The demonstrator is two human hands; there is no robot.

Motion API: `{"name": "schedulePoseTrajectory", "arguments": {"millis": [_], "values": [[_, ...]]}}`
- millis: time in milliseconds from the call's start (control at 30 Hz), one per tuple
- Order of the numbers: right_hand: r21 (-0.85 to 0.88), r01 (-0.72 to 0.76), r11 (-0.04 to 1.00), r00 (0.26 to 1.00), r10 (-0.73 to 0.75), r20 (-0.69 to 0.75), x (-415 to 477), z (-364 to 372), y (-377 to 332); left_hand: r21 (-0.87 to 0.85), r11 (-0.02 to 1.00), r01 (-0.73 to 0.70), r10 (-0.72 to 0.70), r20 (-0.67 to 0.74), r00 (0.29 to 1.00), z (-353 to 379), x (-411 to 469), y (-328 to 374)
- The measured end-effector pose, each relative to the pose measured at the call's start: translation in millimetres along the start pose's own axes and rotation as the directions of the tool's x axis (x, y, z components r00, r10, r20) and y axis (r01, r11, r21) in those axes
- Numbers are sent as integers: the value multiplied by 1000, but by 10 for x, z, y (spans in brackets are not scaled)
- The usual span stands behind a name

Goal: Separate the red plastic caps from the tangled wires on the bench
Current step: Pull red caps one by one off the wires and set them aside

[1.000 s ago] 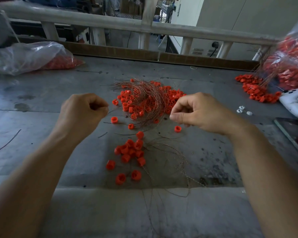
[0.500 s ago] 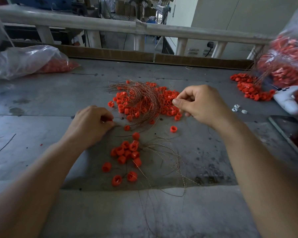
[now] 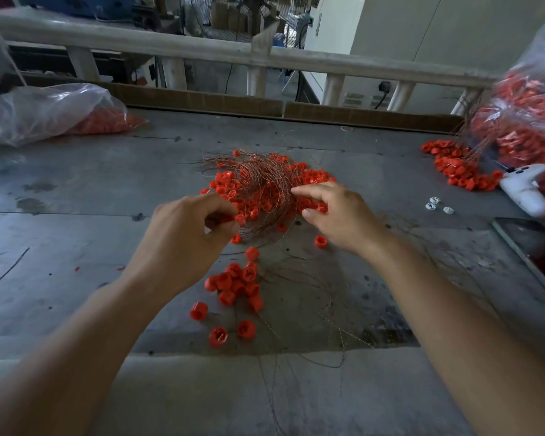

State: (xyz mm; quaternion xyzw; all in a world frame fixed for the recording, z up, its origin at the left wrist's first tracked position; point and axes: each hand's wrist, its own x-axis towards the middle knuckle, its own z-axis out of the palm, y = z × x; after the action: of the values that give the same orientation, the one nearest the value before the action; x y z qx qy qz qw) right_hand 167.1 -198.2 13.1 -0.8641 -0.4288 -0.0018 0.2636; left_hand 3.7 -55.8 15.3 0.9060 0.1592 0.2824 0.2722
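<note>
A tangle of thin copper-coloured wires (image 3: pixel 258 180) lies mid-bench over a heap of red plastic caps (image 3: pixel 309 177). Nearer to me sits a small group of loose red caps (image 3: pixel 236 284), free of wire, with three strays in front of it. My left hand (image 3: pixel 186 237) is at the tangle's near left edge, its fingers curled, pinching a red cap (image 3: pixel 222 219). My right hand (image 3: pixel 337 215) reaches into the tangle's right side with index finger and thumb spread apart, touching wires and caps.
Loose wires (image 3: pixel 315 297) trail toward the bench's near edge. A clear bag of red caps (image 3: pixel 44 111) lies far left. At far right are a full bag (image 3: pixel 523 121), a cap pile (image 3: pixel 453 166), a white controller (image 3: pixel 523 191), small white bits (image 3: pixel 434 204) and a dark flat panel (image 3: pixel 532 243).
Both hands have moved forward to the tangle. My right hand has gone from a closed pinch to spread fingers. My left hand has come up off the bench to the pile's edge.
</note>
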Motion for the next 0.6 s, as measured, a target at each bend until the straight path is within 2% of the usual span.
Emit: {"name": "schedulePoseTrajectory", "arguments": {"millis": [133, 333, 600], "values": [[-28, -6, 1000, 996, 8, 87, 15, 69, 11, -8, 1000, -5, 5, 3, 1000, -5, -3, 18], [-36, 12, 999, 1000, -11, 29, 42, 68, 25, -3, 1000, -20, 20, 5, 1000, -16, -12, 41], [-54, 14, 998, 998, -10, 69, 33, 83, 34, -14, 999, -30, 30, 20, 999, -14, -31, 61]]}}
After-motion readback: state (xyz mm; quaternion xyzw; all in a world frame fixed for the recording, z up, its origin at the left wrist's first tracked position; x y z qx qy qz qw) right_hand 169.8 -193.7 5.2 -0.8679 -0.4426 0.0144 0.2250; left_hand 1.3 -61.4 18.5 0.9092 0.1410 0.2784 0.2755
